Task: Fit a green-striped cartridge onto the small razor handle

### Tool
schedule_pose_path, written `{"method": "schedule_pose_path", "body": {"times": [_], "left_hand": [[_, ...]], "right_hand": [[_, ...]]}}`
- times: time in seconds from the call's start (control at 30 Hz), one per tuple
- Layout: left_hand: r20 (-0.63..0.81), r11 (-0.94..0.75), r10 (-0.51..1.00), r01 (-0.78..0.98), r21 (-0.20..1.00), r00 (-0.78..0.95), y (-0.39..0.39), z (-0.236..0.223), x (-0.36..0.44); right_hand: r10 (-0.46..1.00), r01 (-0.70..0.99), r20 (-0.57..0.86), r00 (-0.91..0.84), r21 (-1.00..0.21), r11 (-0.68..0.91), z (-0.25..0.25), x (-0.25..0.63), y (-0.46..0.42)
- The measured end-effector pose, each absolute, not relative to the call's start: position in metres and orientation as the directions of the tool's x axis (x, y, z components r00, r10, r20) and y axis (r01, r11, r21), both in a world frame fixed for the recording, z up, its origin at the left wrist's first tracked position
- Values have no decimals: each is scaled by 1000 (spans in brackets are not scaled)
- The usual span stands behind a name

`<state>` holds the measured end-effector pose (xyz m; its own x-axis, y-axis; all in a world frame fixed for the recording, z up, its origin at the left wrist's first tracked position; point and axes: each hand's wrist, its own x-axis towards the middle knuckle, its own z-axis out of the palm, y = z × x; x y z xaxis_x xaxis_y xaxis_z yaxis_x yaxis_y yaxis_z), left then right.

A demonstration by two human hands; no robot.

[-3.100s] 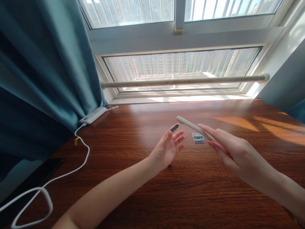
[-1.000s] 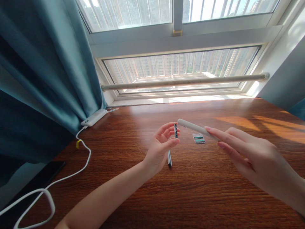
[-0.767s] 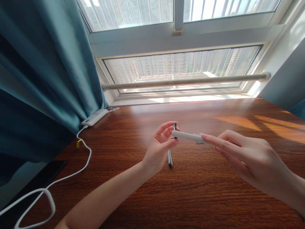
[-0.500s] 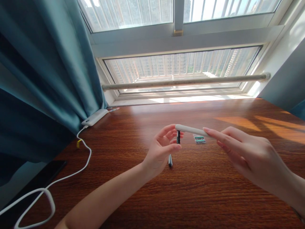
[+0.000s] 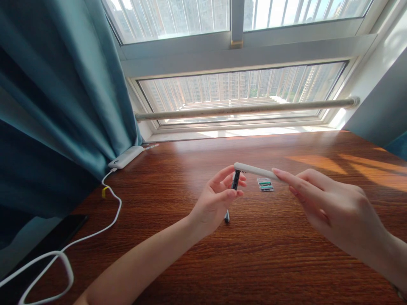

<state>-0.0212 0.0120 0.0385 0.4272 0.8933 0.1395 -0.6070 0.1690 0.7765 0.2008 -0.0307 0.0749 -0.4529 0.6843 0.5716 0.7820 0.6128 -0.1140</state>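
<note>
My left hand (image 5: 213,195) pinches a small narrow black piece (image 5: 235,180) upright between thumb and fingers. Its top meets the left end of a slim white handle (image 5: 257,170), where a short row of dark teeth shows on the underside. In my right hand (image 5: 330,203) the other end of that handle is gripped, index finger stretched along it. Whether the black piece is joined to the handle I cannot tell. Below my left hand, a white-and-black stick (image 5: 227,217) lies on the desk, partly hidden. Beyond lies a small clear pack (image 5: 265,185) with teal and dark strips.
The wooden desk (image 5: 280,262) runs up to a window with a white rail (image 5: 248,110). At the left, a white power bank (image 5: 126,157) has a white cable (image 5: 118,212) trailing beside a dark flat device (image 5: 41,250). A blue curtain (image 5: 79,84) hangs there.
The black piece has tilted, its lower end swinging left towards my thumb. The white handle's left end has risen slightly. Both hands keep their hold.
</note>
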Motion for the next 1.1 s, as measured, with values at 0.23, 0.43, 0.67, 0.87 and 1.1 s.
{"method": "schedule_pose_path", "body": {"times": [0.23,0.43,0.67,0.87,1.1], "left_hand": [[107,262,867,-628,733,487,11,38,-22],[-67,569,706,-509,646,705,-2,22,-12],[-112,672,592,-412,615,798,-10,10,-4],[-111,695,578,-417,585,808,-9,12,-5],[-131,712,583,-427,557,802,-10,12,-6]], "right_hand": [[679,792,629,-379,-159,590,73,199,-32],[813,630,466,-348,-526,571,65,184,-29],[913,514,310,-265,-755,406,49,176,-18],[896,457,303,-324,-780,428,52,177,-17],[872,419,290,-393,-788,451,53,179,-14]]}}
